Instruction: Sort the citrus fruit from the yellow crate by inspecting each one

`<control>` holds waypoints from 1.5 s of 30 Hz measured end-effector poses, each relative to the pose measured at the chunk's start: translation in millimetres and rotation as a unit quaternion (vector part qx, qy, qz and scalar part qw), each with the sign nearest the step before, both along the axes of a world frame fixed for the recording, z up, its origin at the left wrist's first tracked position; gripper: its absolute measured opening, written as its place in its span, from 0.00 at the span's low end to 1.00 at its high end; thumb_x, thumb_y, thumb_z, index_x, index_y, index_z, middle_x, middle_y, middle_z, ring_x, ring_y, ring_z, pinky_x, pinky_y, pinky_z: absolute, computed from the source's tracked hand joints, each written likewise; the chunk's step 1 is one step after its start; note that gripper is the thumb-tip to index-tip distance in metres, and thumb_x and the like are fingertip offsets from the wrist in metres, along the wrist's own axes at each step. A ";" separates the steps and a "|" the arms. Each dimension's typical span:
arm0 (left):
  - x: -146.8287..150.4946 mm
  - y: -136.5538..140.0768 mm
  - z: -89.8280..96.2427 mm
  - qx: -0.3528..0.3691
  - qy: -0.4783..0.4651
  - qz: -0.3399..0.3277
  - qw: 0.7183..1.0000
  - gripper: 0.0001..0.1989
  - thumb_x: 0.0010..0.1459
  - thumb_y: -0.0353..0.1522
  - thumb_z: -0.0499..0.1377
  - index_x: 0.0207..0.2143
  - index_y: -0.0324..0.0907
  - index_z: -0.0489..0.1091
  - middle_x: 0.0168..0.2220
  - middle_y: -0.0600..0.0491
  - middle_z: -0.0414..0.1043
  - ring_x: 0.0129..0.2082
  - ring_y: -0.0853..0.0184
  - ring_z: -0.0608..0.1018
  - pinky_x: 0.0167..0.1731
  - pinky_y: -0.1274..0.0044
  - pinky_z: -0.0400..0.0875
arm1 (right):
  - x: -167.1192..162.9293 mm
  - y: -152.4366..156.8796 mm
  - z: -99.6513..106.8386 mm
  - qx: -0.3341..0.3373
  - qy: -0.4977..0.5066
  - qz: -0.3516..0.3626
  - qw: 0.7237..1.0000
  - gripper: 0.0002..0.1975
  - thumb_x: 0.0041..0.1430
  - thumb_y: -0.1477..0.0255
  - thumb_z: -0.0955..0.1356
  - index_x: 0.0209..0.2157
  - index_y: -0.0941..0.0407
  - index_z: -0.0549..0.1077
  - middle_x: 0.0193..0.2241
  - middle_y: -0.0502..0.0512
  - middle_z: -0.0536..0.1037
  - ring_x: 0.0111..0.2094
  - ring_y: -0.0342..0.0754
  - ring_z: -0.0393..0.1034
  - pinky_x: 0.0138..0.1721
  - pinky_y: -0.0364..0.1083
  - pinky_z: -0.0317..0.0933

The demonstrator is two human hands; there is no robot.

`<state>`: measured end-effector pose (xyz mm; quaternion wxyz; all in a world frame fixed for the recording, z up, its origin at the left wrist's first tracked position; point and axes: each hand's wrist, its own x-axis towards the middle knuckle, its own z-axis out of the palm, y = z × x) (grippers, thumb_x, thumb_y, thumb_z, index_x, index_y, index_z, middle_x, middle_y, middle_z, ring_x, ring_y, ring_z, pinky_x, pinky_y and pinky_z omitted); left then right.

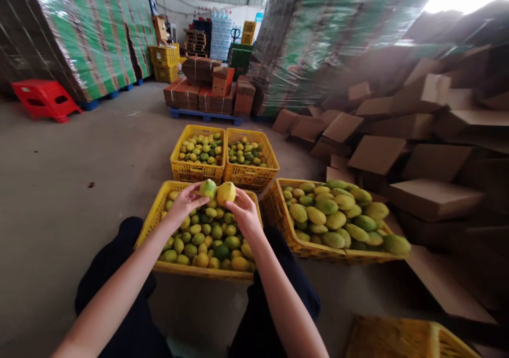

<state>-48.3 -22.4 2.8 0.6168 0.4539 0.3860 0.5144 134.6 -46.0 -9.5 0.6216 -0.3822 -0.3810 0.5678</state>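
My left hand (189, 201) grips a greenish lemon (208, 189) between thumb and fingers. Right beside it, a yellow lemon (226, 193) is held in my right hand (245, 213). Both fruits are raised over the far side of a yellow plastic crate (202, 274) that stands between my knees. Green and yellow lemons (217, 232) fill that crate in a loose heap. The two held lemons are close together, and I cannot tell whether they touch.
Two yellow crates (196, 171) of smaller lemons stand just beyond. On the right, another crate (318, 251) is heaped with larger oblong green-yellow fruit (335, 220). Cardboard boxes (377, 154) pile up at far right. A red stool (46, 99) stands left, near wrapped stacks (99, 29).
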 end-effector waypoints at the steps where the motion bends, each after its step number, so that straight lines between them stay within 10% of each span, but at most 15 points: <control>1: -0.7 0.9 0.3 -0.011 -0.015 0.004 1.000 0.26 0.39 0.34 0.74 0.43 0.41 0.73 0.40 0.53 0.77 0.42 0.66 0.77 0.44 0.77 0.70 | 0.8 0.0 1.0 -0.004 0.014 0.003 1.000 0.24 0.38 0.70 0.79 0.41 0.52 0.77 0.37 0.48 0.80 0.37 0.47 0.74 0.42 0.46 0.69; 31: 1.1 11.1 -15.0 -0.127 -0.146 0.019 0.981 0.10 0.55 0.24 0.63 0.41 0.39 0.74 0.37 0.52 0.79 0.34 0.70 0.81 0.45 0.73 0.76 | 6.1 15.5 -17.7 -0.099 0.131 0.034 0.986 0.17 0.40 0.74 0.78 0.36 0.54 0.79 0.32 0.49 0.83 0.29 0.42 0.78 0.35 0.42 0.73; 41: 3.0 9.3 -14.5 -0.105 -0.104 -0.022 0.989 0.13 0.57 0.32 0.62 0.45 0.42 0.72 0.38 0.51 0.79 0.33 0.68 0.81 0.38 0.75 0.76 | 3.6 10.7 -14.4 -0.080 0.149 0.072 0.983 0.20 0.39 0.73 0.78 0.38 0.53 0.78 0.36 0.49 0.83 0.33 0.46 0.77 0.37 0.45 0.73; 45: 13.1 -4.1 -24.0 -0.169 0.015 -0.065 0.983 0.13 0.55 0.34 0.65 0.43 0.41 0.70 0.31 0.53 0.76 0.22 0.73 0.75 0.25 0.81 0.70 | -5.6 10.9 -22.0 -0.170 0.157 0.127 0.964 0.11 0.48 0.72 0.74 0.36 0.54 0.75 0.29 0.50 0.80 0.29 0.47 0.75 0.28 0.44 0.69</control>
